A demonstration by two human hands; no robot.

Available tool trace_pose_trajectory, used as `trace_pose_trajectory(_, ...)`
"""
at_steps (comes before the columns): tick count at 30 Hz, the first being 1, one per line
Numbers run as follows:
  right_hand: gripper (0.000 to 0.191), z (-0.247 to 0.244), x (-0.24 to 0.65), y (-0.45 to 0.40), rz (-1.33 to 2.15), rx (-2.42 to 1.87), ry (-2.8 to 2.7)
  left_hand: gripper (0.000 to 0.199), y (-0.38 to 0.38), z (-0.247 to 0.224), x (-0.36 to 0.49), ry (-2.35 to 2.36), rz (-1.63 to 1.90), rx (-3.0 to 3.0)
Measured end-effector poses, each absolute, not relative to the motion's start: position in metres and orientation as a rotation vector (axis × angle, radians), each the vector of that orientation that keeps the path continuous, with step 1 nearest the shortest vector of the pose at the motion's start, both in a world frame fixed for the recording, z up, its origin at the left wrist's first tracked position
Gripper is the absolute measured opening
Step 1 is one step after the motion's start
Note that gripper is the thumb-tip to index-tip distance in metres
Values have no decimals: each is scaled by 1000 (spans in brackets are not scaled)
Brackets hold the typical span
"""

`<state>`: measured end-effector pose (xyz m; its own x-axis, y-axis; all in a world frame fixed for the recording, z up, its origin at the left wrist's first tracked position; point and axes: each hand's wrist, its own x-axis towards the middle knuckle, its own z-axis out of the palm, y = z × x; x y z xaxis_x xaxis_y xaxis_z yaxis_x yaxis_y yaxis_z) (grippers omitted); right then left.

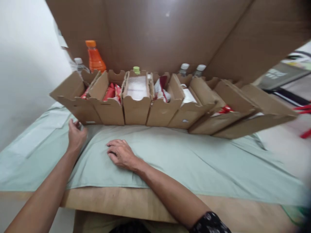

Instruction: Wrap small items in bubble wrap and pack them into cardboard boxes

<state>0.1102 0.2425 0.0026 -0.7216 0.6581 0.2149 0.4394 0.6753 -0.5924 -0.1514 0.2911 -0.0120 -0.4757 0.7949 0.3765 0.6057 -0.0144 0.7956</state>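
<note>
My left hand [76,135] is at the left, beside the lower front corner of the leftmost cardboard box [81,110]. Its fingers are curled, and whether they grip the cloth or the box edge is too small to tell. My right hand [121,153] rests palm down on the pale green cloth [165,152], fingers somewhat bent and apart, holding nothing. Beyond both hands stands a row of several open cardboard boxes. Red packets [110,92], a clear-wrapped white item [137,87] and a red-and-white packet [160,89] sit inside some of them.
An orange bottle [96,60] and several capped bottles stand behind the boxes, before a tall brown cardboard panel [157,35]. The boxes at the right lean over. A wooden table edge [109,200] runs along the front. A white wall [26,64] is at the left.
</note>
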Motion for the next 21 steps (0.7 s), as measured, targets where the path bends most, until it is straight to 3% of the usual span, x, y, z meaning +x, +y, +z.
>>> trace_pose_trajectory(4,12,4,109,237,622,-858,-2559,72,253,-10,-126,2244,1300,1407)
trace_pose_trajectory(9,30,4,119,217,334,-791,-2735,81,218,-16,-108,2333,924,1691)
trace_pose_trajectory(13,38,10,146,186,263,-704,-2841,68,202,-29,-98,2210,895,2110)
trace_pose_trajectory(17,41,16,184,153,352,-618,-2859,52,196,-34,-84,2116,920,2321)
trace_pose_trajectory(21,33,25,230,136,751,-574,-2783,45,202,-30,-48,1916,920,2463)
